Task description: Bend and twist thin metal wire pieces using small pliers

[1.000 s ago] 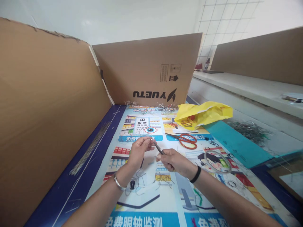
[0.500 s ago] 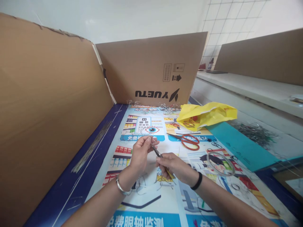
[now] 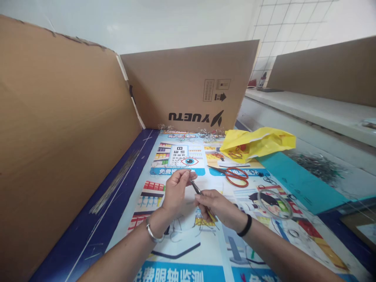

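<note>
Pliers [image 3: 196,188] with a dark metal nose and yellowish handles are gripped in my right hand [image 3: 216,203], their tip pointing up and left. My left hand [image 3: 176,190] is closed in a pinch right at that tip. What sits between its thumb and forefinger is too small to make out. Below both hands, bent pieces of thin wire [image 3: 204,225] lie on the printed sheet [image 3: 211,250]. Scissors with red-orange handles [image 3: 237,178] rest just beyond my right hand, blades to the left.
Cardboard panels [image 3: 164,86] stand at the back and left. Straight wires [image 3: 116,182] lie along the left edge. On the right are a yellow bag [image 3: 264,143], a teal board [image 3: 302,184], a wire heap [image 3: 319,166], a clear ring [image 3: 289,211] and small black rings [image 3: 269,181].
Both hands keep nearly the same place. The left fingers have shifted slightly at the pliers' tip; the whole view has moved a little.
</note>
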The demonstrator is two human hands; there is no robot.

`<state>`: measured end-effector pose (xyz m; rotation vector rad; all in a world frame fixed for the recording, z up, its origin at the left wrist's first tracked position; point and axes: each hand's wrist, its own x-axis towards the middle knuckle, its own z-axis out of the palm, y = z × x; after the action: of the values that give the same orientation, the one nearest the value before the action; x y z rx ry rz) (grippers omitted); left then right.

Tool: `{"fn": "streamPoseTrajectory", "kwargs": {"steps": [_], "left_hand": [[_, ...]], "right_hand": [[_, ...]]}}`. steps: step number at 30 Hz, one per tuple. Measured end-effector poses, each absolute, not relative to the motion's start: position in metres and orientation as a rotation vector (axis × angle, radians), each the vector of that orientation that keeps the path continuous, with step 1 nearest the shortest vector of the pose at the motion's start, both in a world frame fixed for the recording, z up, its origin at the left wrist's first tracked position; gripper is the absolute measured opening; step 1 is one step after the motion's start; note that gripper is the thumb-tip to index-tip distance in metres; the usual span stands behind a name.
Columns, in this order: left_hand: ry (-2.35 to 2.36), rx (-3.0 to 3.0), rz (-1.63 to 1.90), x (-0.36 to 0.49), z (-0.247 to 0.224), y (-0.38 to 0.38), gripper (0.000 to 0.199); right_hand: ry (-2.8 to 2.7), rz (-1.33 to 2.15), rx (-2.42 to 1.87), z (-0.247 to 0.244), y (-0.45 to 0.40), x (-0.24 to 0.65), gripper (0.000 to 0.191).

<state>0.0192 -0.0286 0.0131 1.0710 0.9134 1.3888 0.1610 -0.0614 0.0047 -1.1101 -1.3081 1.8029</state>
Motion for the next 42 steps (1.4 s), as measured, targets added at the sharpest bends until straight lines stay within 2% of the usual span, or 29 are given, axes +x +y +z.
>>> {"fn": "streamPoseTrajectory", "kwargs": {"steps": [17, 28, 42], "left_hand": [[0.904, 1.135, 1.358, 0.020, 0.010, -0.029, 0.023], [0.923, 1.298, 1.188, 0.003, 0.018, -0.013, 0.021], [1.000, 1.343, 1.279, 0.006, 0.015, -0.016, 0.021]], "right_hand": [[-1.289, 1.778, -1.158, 0.001, -0.061, 0.161, 0.037], [-1.095, 2.044, -1.044, 0.009, -0.058, 0.166, 0.039], [-1.308, 1.781, -1.085, -0.004, -0.057, 0.165, 0.037]]}}
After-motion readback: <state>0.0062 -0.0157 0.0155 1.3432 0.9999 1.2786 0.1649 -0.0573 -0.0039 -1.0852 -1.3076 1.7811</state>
